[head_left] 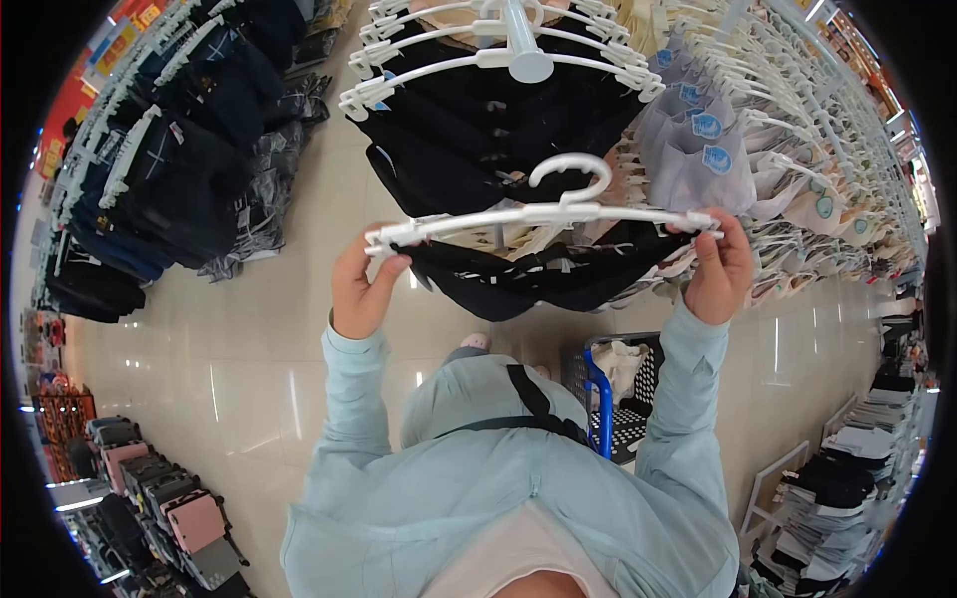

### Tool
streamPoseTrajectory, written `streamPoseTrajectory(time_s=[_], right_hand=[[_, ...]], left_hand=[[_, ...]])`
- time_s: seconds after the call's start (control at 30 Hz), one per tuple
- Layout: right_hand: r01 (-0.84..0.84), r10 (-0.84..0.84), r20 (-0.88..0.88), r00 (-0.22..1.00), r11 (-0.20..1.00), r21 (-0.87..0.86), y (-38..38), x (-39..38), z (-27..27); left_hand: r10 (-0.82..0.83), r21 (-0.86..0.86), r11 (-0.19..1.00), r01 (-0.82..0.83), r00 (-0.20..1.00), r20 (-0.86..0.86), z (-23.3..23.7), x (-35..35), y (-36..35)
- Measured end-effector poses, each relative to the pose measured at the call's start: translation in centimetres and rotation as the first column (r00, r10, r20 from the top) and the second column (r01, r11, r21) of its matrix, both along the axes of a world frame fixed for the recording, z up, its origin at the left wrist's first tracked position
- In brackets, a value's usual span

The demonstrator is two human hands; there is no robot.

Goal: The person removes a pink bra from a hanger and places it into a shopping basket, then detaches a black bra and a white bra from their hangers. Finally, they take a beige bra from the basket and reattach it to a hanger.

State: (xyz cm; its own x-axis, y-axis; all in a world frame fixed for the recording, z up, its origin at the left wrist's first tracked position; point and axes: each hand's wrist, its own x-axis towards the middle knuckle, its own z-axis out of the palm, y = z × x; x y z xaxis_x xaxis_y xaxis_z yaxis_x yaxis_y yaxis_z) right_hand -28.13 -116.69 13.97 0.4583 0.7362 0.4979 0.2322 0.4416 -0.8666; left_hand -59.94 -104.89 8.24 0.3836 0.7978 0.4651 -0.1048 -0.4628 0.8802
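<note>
A white plastic hanger is held out level in front of my body, its hook pointing away from me. From its clips hangs a black garment. My left hand pinches the clip at the hanger's left end, thumb toward me. At the right end my right hand grips the other clip and the garment's edge. Just beyond, several black garments hang on white hangers along a metal rack arm.
Dark clothes hang on a rack at left. Pale garments hang at right. A blue-handled basket with a light item stands near my right forearm. Suitcases are at lower left, folded clothes at lower right.
</note>
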Motion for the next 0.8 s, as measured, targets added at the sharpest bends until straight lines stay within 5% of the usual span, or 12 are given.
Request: streamPoseTrajectory(time_s=[0.2,0.33,0.8], right_hand=[[-0.111,0.118,-0.079,0.990,0.990,0.081,4.3,0.3,2.6],[-0.177,0.186,-0.091,0.978,0.980,0.092,7.3,0.2,2.3],[-0.072,0.072,0.000,0.997,0.990,0.123,12.0,0.2,1.0]], left_hand=[[0.115,0.121,0.984,-0.133,0.983,0.145,5.2,1.1,2.0],[0.045,0.145,0.987,-0.072,0.983,0.179,4.7,0.9,4.9],[0.068,0.178,0.980,-0.089,0.990,0.125,3.6,1.6,10.0]])
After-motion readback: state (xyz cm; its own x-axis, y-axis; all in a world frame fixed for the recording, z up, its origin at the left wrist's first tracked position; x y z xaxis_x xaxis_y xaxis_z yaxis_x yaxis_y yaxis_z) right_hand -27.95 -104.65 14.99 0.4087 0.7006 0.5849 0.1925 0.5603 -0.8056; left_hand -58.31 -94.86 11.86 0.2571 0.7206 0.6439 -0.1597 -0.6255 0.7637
